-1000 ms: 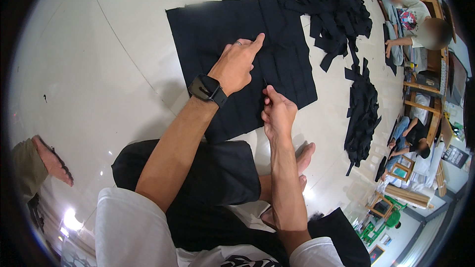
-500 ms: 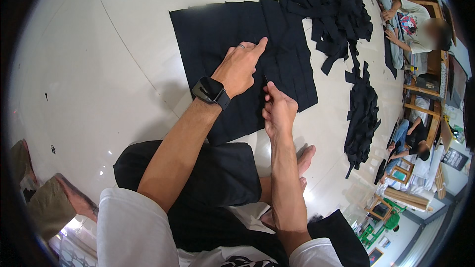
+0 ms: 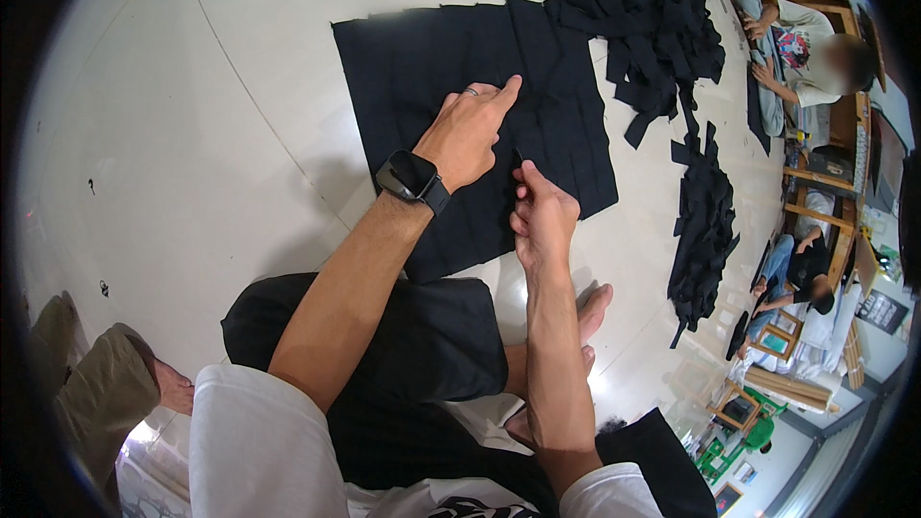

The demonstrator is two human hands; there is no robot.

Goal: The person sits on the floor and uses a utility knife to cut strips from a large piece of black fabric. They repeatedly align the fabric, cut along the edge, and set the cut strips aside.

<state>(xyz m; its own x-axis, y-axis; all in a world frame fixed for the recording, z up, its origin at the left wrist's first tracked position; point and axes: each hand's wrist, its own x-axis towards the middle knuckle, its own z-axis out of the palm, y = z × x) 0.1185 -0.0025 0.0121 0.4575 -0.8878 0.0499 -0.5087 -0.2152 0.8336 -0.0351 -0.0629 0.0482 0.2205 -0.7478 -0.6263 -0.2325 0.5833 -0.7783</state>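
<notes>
A large black cloth (image 3: pixel 422 58), marked with several parallel lines or folds, lies flat on the floor in front of my crossed legs. My left hand (image 3: pixel 462 139), with a ring and a black watch on the wrist, rests on its middle, index finger stretched out and the other fingers partly bent underneath. Nearer to me and to the right, my right hand (image 3: pixel 545 216) is closed in a pinch. From its thumb and fingertips a thin, dark, pointed thing (image 3: pixel 518 155) sticks out over the cloth; its kind is too small to tell.
Beyond the cloth's far right corner lies a heap of black fabric strips (image 3: pixel 652 10), and a smaller pile (image 3: pixel 705 240) is on the right. Two people (image 3: pixel 801 53) sit along the right side by wooden frames. Another person's bare foot (image 3: pixel 173 388) is at the lower left.
My hands and the cloth stay nearly as they were. At the lower left, the other person's leg and foot have shifted.
</notes>
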